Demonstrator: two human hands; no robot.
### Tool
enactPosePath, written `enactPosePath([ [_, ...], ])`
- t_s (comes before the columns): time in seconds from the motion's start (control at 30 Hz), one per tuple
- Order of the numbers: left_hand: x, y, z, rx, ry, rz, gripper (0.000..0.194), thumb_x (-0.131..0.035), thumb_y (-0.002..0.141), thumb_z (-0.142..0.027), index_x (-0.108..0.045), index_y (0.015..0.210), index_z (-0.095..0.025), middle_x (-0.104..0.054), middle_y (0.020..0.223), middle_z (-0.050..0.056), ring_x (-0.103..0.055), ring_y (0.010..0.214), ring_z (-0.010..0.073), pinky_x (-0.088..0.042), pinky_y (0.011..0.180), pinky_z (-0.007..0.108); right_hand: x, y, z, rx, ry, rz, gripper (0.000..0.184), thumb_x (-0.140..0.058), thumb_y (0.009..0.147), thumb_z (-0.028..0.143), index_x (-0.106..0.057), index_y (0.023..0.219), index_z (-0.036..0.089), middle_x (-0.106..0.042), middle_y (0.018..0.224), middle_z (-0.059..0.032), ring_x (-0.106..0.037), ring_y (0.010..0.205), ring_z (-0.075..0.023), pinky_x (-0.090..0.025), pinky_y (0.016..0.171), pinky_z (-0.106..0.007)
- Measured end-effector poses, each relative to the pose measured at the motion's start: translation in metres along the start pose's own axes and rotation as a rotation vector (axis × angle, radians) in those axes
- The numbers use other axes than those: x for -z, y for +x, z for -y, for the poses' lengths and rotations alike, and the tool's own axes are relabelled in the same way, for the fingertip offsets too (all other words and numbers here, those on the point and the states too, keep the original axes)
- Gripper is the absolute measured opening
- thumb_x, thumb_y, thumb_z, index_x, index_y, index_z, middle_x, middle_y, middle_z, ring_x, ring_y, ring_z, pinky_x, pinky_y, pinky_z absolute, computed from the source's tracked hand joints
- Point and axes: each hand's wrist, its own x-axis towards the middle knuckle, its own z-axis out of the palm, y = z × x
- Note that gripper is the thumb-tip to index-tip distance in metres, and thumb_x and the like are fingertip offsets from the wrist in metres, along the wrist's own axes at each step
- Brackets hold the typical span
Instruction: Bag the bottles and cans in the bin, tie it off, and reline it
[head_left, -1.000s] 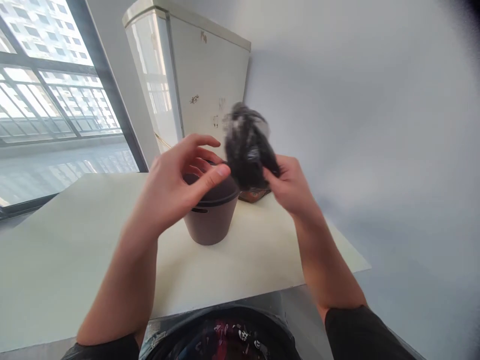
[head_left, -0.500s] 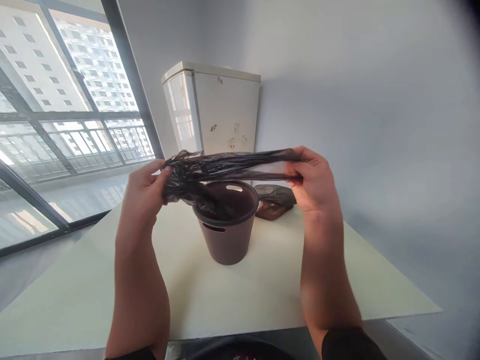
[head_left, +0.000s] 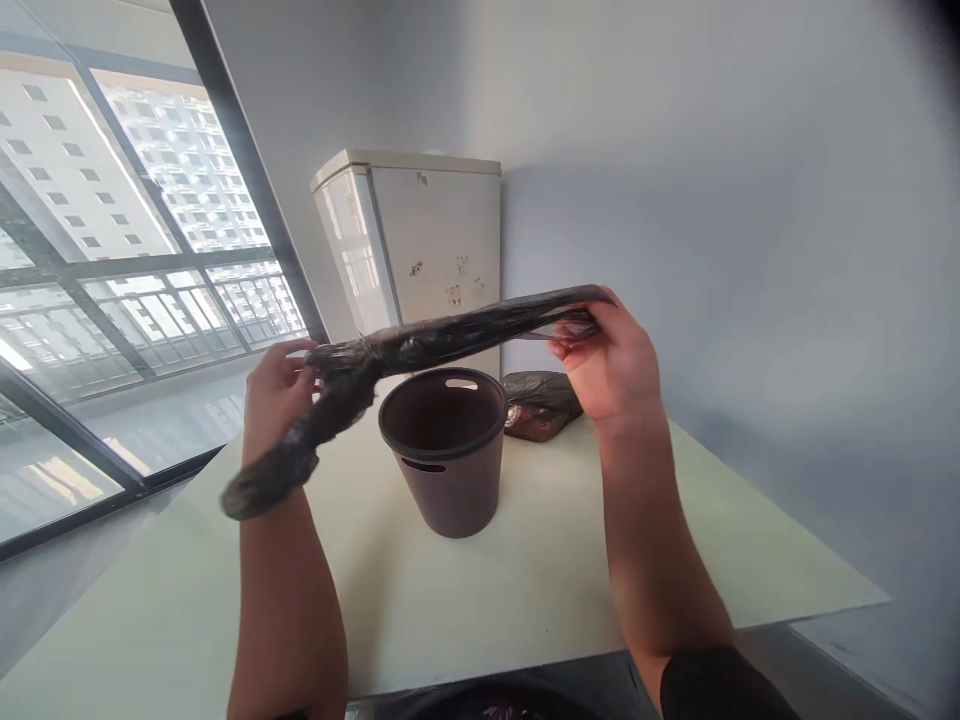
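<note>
A thin black plastic bag (head_left: 450,335) is stretched between my two hands above a brown trash can (head_left: 457,490). My left hand (head_left: 277,390) grips the bag's gathered left end, and a twisted length of it hangs down across my left wrist. At the other end, my right hand (head_left: 611,355) is closed on the bag, with fingers inside its loop. The trash can stands upright on a pale table (head_left: 525,600); its black rim and inner wall show, with no liner in it.
Behind the can, to its right, lies a dark plastic bag (head_left: 544,400) with something inside. A white refrigerator (head_left: 442,240) stands beyond the table against the wall. Large windows (head_left: 150,270) are on the left. A dark round object (head_left: 502,705) shows below the table's near edge.
The bag's hanging part has swung out of the trash can, leftward and toward me, over my left wrist. My left hand has dropped slightly; both hands still hold the bag.
</note>
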Motion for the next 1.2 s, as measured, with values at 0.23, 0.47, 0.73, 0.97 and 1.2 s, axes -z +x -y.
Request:
enactPosePath([
  [0.23, -0.009, -0.027, -0.037, -0.015, -0.009, -0.01, 0.021, -0.069, 0.091, -0.033, -0.074, 0.107, -0.021, -0.078, 0.099, 0.007, -0.07, 0.082, 0.0196, -0.063, 0.083, 0.039, 0.006, 0.002, 0.003, -0.033, -0.026, 0.016, 0.024, -0.083, 0.081, 0.04, -0.067, 0.086, 0.024, -0.074, 0.083, 0.0013, -0.073, 0.078, -0.0187, -0.062, 0.066, -0.032],
  [0.47, -0.043, -0.078, -0.084, -0.315, 0.04, 0.42, 0.044, -0.078, 0.09, -0.047, -0.072, 0.13, -0.028, -0.074, 0.132, 0.009, -0.07, 0.123, 0.0291, -0.061, 0.104, 0.047, -0.009, -0.01, -0.003, -0.122, -0.036, 0.178, 0.028, -0.084, 0.083, 0.047, -0.072, 0.096, 0.025, -0.078, 0.093, -0.0016, -0.076, 0.096, -0.0249, -0.066, 0.08, -0.037],
  [0.73, -0.068, -0.103, -0.092, -0.43, 0.158, 0.135, 0.026, -0.076, 0.092, -0.037, -0.069, 0.114, -0.027, -0.066, 0.089, 0.0, -0.064, 0.08, 0.0164, -0.056, 0.076, 0.033, -0.031, -0.028, -0.006, -0.226, 0.065, 0.316, 0.028, -0.081, 0.087, 0.047, -0.075, 0.104, 0.026, -0.079, 0.106, -0.0034, -0.073, 0.112, -0.0269, -0.063, 0.092, -0.041],
  [0.97, -0.082, -0.121, -0.099, -0.484, 0.189, 0.076, 0.036, -0.084, 0.085, -0.035, -0.062, 0.113, -0.025, -0.068, 0.104, 0.002, -0.067, 0.095, 0.0202, -0.055, 0.083, 0.034, -0.049, -0.048, -0.003, -0.261, 0.178, 0.385, 0.027, -0.069, 0.096, 0.05, -0.074, 0.108, 0.027, -0.077, 0.117, -0.0035, -0.067, 0.125, -0.0287, -0.06, 0.104, -0.049],
  [1.2, -0.068, -0.107, -0.089, -0.255, -0.238, 0.211, 0.018, -0.064, 0.102, -0.044, -0.062, 0.106, -0.027, -0.061, 0.074, -0.003, -0.06, 0.064, 0.0151, -0.049, 0.061, 0.029, -0.046, -0.04, -0.005, -0.041, 0.033, 0.309, 0.036, -0.056, 0.099, 0.055, -0.067, 0.126, 0.034, -0.071, 0.138, -0.0012, -0.055, 0.144, -0.0302, -0.054, 0.112, -0.055],
])
